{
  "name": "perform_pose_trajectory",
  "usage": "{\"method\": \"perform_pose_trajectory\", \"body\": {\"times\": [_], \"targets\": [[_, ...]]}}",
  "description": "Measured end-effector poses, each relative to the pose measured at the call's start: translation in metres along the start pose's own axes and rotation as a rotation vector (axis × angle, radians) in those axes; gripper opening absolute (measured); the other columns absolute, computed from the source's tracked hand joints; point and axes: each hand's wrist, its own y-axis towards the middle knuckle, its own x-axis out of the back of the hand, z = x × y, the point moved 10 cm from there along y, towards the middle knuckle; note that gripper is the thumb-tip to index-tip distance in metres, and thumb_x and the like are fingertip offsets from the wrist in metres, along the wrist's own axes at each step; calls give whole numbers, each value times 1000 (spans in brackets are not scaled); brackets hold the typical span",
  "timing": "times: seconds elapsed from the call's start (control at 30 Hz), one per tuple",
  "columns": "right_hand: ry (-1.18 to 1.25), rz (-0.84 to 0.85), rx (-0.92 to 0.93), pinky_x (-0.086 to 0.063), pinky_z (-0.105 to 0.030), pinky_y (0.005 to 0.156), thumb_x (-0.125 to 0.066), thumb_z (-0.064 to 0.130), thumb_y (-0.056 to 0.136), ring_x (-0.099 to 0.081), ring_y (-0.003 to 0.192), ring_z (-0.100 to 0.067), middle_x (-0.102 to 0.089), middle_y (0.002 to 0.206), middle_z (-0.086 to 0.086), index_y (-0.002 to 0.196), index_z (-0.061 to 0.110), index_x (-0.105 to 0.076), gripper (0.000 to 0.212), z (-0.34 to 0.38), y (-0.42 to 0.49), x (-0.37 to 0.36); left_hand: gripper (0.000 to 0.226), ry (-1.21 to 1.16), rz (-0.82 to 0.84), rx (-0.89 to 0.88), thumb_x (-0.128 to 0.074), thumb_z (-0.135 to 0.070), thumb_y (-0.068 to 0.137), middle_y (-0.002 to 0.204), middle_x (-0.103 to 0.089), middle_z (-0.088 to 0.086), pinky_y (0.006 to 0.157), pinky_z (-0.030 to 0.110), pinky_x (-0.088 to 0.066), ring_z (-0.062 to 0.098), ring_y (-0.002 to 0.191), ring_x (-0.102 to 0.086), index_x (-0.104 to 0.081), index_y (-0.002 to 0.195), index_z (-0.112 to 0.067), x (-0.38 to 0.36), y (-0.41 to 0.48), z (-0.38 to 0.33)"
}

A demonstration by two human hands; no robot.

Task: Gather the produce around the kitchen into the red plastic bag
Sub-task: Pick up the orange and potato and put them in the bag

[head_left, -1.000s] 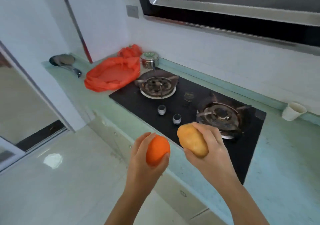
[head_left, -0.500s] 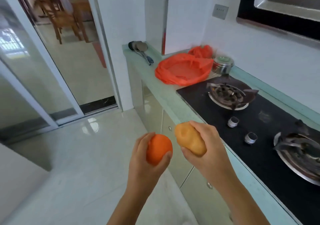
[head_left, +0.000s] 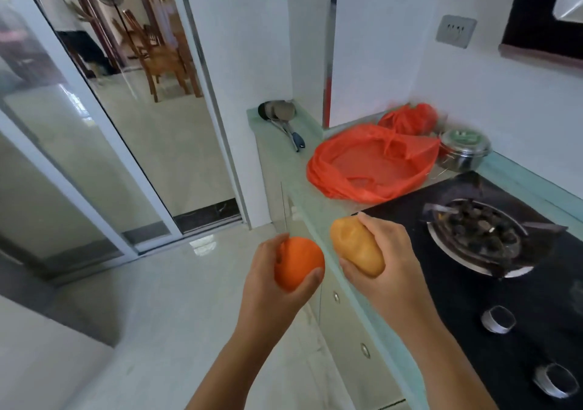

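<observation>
Beside the counter edge [head_left: 318, 220], left hand [head_left: 268, 286] grip around orange [head_left: 299, 264], right hand [head_left: 388, 264] around potato [head_left: 356, 247].

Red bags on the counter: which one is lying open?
The larger, nearer red bag, spread flat with its mouth open; the smaller red bag behind it is bunched shut.

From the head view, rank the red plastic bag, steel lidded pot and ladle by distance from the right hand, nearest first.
1. Red plastic bag, on the counter straight beyond the right hand.
2. Steel lidded pot, behind the bag, at the wall.
3. Ladle, on the counter's far left end.
</observation>
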Motion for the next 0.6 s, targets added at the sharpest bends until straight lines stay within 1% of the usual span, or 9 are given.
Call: {"method": "perform_pose_trajectory", "body": {"times": [0.07, 0.17, 0.27, 0.33, 0.4, 0.47, 0.53, 0.6], "targets": [[10, 5, 2, -35, -12, 79, -78, 19, 67, -48, 105, -13, -45, 118, 0, 127, 19, -47, 67, -10, 24, 1, 54, 6, 12, -12, -76, -38, 67, 106, -43, -30, 73, 16, -44, -17, 95, -44, -39, 105, -48, -13, 24, -3], [11, 18, -7, -34, -11, 81, -77, 22, 68, -46, 106, -8, -43, 118, 4, 128, 23, -46, 67, -25, 55, -3, 53, -5, -3, -5, -77, -38, 67, 106, -44, -28, 72, 16, -44, -23, 96, -40, -39, 102, -50, -26, 51, 4], [19, 35, -47, -33, -2, 81, -75, 24, 70, -42, 106, 5, -40, 118, 9, 129, 27, -43, 67, -41, 76, -12, 53, -2, -6, 5, -77, -42, 66, 108, -44, -27, 72, 16, -44, -20, 99, -41, -39, 102, -51, -31, 73, 18], [14, 32, -62, -30, 2, 81, -75, 22, 70, -38, 108, 12, -40, 118, 9, 129, 28, -43, 67, -50, 92, -22, 53, -2, -4, 13, -77, -40, 67, 109, -43, -28, 71, 15, -43, -21, 99, -40, -39, 102, -51, -29, 92, 28], [-6, 39, -83, -31, -1, 82, -75, 21, 71, -39, 107, 9, -40, 118, 8, 130, 28, -43, 68, -55, 110, -36, 52, -14, -10, 18, -76, -43, 66, 110, -44, -27, 73, 16, -43, -21, 99, -41, -40, 102, -51, -24, 114, 40], [-21, 46, -99, -32, -4, 83, -75, 20, 71, -41, 104, 2, -41, 118, 7, 130, 26, -43, 68, -57, 128, -54, 52, -19, -17, 29, -74, -52, 63, 111, -44, -26, 74, 17, -43, -20, 100, -41, -40, 102, -52, -16, 138, 53], [-44, 47, -96, -28, -1, 86, -76, 20, 70, -39, 105, -1, -42, 118, 4, 129, 24, -44, 68, -56, 148, -74, 51, -31, -14, 33, -66, -58, 60, 110, -45, -26, 75, 20, -46, -18, 100, -42, -40, 102, -53, -9, 167, 68], [-72, 43, -104, -23, 3, 86, -76, 20, 70, -39, 101, 2, -43, 117, 3, 129, 22, -45, 67, -54, 172, -96, 50, -31, 10, 23, -61, -62, 59, 110, -46, -27, 76, 21, -47, -16, 101, -43, -40, 104, -53, -2, 197, 82]]}}
